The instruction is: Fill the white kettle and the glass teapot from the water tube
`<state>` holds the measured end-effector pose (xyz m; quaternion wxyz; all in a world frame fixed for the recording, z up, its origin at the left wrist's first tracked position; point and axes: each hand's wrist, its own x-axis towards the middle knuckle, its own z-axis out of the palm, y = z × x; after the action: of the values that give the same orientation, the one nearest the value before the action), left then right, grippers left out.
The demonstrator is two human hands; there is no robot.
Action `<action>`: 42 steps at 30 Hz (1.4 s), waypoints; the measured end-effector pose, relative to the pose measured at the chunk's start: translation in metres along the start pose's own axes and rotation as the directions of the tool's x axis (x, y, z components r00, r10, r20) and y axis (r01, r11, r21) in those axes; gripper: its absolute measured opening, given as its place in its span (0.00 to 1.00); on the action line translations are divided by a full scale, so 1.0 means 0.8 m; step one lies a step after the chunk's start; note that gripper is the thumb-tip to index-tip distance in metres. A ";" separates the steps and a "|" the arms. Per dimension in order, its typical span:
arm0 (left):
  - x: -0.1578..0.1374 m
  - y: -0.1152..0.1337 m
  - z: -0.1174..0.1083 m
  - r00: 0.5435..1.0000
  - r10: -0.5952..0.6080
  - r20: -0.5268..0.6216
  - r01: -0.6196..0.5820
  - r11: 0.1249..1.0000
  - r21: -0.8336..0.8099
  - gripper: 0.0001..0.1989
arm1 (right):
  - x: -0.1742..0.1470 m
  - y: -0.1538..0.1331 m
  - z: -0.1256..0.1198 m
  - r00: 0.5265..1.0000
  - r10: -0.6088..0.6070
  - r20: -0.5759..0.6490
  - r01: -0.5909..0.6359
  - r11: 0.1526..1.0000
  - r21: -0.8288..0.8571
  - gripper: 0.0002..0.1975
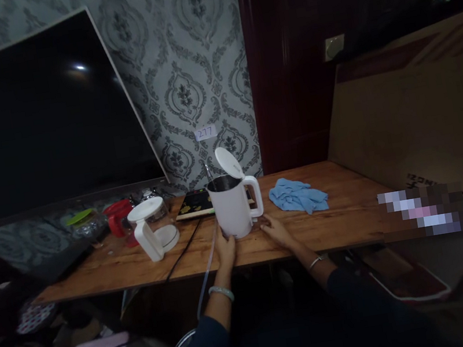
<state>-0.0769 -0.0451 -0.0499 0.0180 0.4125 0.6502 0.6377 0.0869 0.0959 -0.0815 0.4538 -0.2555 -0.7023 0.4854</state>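
A white electric kettle (231,211) stands upright near the front of the wooden table, its lid (230,162) tipped up and its dark inside partly showing. At the lower left of the kettle, my left hand (226,249) is closed against the base, with some fingers hidden behind it. My right hand (276,232) has its fingers bent at the base on the right, just below the handle (255,195). A thin metal spout (208,172) rises behind the kettle's open top. Behind it lies a black flat panel with gold flowers (195,204).
Left of the kettle stand a clear jug with white lid and handle (151,248), a red-handled jug (119,219) and a green-lidded one (80,218). A blue cloth (299,195) lies to the right. A clear tube (208,268) and black cable (182,251) cross the table's front edge.
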 end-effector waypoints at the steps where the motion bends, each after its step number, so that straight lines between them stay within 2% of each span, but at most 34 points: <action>1: 0.000 -0.001 0.000 1.000 -0.004 0.002 0.004 1.000 0.002 0.34 | -0.001 0.000 0.000 1.000 -0.004 -0.015 0.003 0.999 -0.040 0.22; 5: 0.000 -0.004 0.000 1.000 -0.022 0.010 0.021 1.000 0.004 0.33 | -0.002 -0.003 -0.005 0.997 -0.023 -0.072 0.009 0.983 -0.181 0.24; 12: 0.002 -0.008 0.000 1.000 -0.025 0.015 0.024 1.000 0.009 0.34 | -0.005 -0.014 -0.006 0.997 -0.070 -0.031 0.057 0.946 -0.318 0.15; 24: 0.003 -0.010 0.001 1.000 0.002 0.012 -0.003 1.000 0.021 0.34 | -0.011 -0.031 -0.007 0.996 -0.089 0.026 0.092 0.912 -0.399 0.16; 42: 0.001 -0.004 0.002 1.000 0.003 0.005 -0.003 0.999 0.032 0.33 | -0.011 -0.030 -0.008 0.994 -0.094 0.053 0.107 0.890 -0.443 0.17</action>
<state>-0.0784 -0.0431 -0.0526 0.0119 0.4153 0.6597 0.6263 0.0982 0.0825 -0.0623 0.3973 -0.3085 -0.8136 0.2915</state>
